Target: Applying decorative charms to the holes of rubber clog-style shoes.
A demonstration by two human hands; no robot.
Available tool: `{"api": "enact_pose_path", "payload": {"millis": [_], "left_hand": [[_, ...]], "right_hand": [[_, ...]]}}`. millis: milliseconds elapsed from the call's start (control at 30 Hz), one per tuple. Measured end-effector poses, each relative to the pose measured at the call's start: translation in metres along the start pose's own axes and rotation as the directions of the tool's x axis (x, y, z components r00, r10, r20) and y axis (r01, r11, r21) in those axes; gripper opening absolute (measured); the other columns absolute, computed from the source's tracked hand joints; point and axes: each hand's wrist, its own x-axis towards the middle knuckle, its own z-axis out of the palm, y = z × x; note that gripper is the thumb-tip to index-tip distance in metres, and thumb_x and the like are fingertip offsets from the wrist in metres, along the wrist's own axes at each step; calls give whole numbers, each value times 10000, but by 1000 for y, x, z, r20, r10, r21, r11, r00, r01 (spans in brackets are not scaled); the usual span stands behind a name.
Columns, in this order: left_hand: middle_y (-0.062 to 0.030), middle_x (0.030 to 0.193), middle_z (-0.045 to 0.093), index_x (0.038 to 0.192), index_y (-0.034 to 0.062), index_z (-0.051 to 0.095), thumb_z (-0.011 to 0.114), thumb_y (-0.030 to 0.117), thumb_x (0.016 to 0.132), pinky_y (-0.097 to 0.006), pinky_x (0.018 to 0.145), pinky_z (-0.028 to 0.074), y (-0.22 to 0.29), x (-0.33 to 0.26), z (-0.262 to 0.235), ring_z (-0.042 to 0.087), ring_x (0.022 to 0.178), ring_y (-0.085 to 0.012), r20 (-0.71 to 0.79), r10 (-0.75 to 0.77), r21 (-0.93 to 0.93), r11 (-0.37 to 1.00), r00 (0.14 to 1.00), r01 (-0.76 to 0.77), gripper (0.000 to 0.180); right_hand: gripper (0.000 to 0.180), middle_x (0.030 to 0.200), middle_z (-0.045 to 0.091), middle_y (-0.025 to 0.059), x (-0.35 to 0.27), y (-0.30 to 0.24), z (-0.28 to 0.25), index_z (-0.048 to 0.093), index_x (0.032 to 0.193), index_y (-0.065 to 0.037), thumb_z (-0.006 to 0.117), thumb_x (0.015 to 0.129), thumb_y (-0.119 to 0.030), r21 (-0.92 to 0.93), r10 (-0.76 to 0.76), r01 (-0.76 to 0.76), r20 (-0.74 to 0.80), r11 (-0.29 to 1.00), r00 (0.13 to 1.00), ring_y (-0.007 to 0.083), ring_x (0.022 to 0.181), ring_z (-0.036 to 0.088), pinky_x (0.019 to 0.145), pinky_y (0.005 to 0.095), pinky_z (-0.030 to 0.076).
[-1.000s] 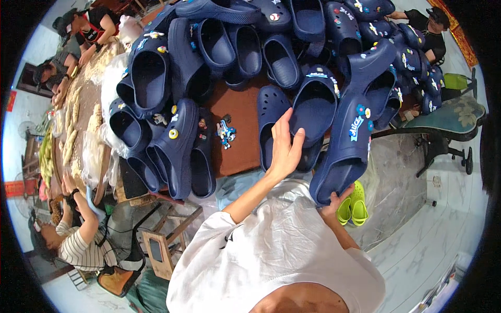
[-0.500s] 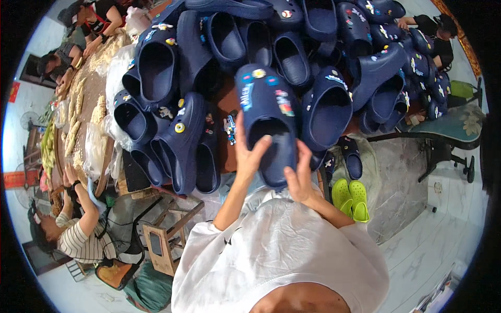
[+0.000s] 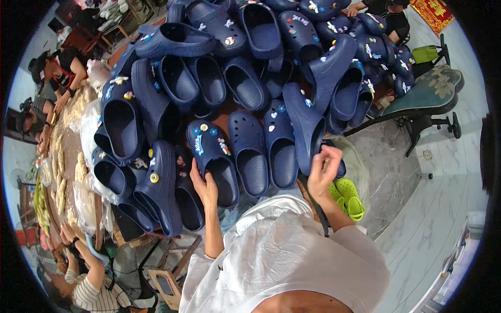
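From the head camera I am looking down past a white cotton shirt (image 3: 282,255), and my two bare hands are working at the near edge of a brown surface crowded with navy blue, moulded clogs with perforated, rounded toes. My left hand (image 3: 204,189) is holding a navy blue clog trimmed with flower charms and blue lettering (image 3: 215,156), its thumb lying over the rim of the foot opening and its fingers lying along the left side. This clog is resting at the near edge, toe pointing away from me, at the left end of a short row. Just to its right a plain navy clog with open round holes (image 3: 249,148) is sitting the same way, and beside that a navy clog with small heart-shaped charms (image 3: 281,148). Next comes a navy clog tipped onto its side (image 3: 305,125), leaning at the row's right end. My right hand (image 3: 323,172) is hovering by its heel with curled fingers; I cannot tell whether they are touching or gripping it. Beyond the row, more navy clogs (image 3: 244,86) are piling up at many angles, several carrying bright charms. On the floor to the right, a pair of lime green clogs (image 3: 347,195) is standing near my right forearm. Far left, people are sitting along another brown surface (image 3: 71,148) spread with long, pale cream pieces, while a person in black (image 3: 391,21) is working at the upper right.
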Motion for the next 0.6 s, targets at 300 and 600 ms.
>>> {"api": "enact_pose_path", "payload": {"millis": [300, 600], "left_hand": [[-258, 1416, 417, 1442, -20, 392, 559, 26, 772, -486, 1129, 250, 57, -10, 11, 363, 1331, -408, -122, 194, 260, 953, 973, -158, 692], [-186, 1284, 553, 1211, 91, 641, 700, 79, 749, -455, 1016, 395, 142, -51, 87, 502, 1214, -367, 359, 629, -201, 774, 690, -601, 466]], "right_hand": [[658, 1382, 381, 195, 23, 84, -5, 254, 1465, -39, 613, 918, -103, 113, 556, -567, 112, 816, 823, 285, 1309, 390, 1123, 398, 280], [428, 1250, 459, 151, 34, 115, -10, 442, 1337, -46, 587, 950, -153, -67, 462, -457, 125, 887, 878, 246, 1128, 482, 1000, 358, 385]]}}
